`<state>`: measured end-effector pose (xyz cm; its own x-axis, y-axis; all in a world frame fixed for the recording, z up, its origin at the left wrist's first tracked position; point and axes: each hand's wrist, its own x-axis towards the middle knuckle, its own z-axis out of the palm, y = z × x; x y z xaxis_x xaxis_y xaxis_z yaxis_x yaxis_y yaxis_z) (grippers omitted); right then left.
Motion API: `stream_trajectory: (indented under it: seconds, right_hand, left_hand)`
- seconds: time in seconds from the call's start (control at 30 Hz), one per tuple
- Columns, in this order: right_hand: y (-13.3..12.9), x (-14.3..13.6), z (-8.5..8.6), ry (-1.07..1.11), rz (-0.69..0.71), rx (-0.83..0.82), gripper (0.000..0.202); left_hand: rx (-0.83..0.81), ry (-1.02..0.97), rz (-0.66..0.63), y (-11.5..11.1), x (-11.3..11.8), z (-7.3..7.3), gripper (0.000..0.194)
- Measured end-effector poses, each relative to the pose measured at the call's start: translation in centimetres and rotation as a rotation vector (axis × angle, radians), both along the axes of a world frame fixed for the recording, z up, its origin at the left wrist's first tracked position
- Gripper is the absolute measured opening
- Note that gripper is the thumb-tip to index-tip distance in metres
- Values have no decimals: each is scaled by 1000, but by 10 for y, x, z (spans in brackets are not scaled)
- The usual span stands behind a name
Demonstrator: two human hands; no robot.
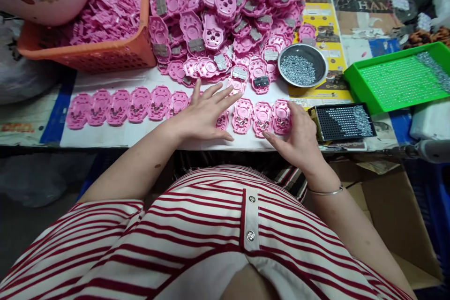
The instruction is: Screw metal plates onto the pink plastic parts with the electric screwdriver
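Pink plastic casings (140,104) with small metal parts in them lie in a row on white paper. My left hand (204,115) is spread palm down over the middle of this row, its fingers apart, hiding some casings. At the row's right end, my right hand (300,138) rests beside the last casing (281,117), fingers along its right edge. The right thumb reaches the lower edge of the neighbouring casing (263,118); thumb and fingers are apart. Beyond my left fingertips sits a casing with a grey metal plate (239,74).
A large heap of pink casings (225,0) covers the back. An orange basket (105,51) of small pink parts stands left. Rightward are a metal bowl of screws (322,75), a black perforated tray (325,124) and a green tray (369,101), both holding screws.
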<state>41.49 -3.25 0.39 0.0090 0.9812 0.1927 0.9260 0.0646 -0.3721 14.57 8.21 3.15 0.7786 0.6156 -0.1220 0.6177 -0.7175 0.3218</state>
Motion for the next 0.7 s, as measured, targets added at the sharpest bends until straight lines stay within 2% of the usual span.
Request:
stream_trajectory:
  seconds: [0.13,0.27,0.4,0.5,0.6,0.7]
  right_hand:
    - [-4,13,-6,31,11,-69,110]
    - [-4,8,-6,53,-9,-113,108]
    - [1,1,-6,96,-14,-135,109]
    - [3,2,-8,104,-2,-125,115]
    - [2,7,-12,100,4,-92,119]
    - [-1,9,-14,83,-1,-77,119]
  left_hand:
    - [6,43,84,-1,-19,-4,103]
    - [10,15,133,-1,-20,-8,99]
    - [9,-2,105,2,-17,-7,98]
    - [45,-46,138,12,-8,-1,83]
    - [133,-94,291,29,11,6,54]
    - [216,-113,351,47,32,9,42]
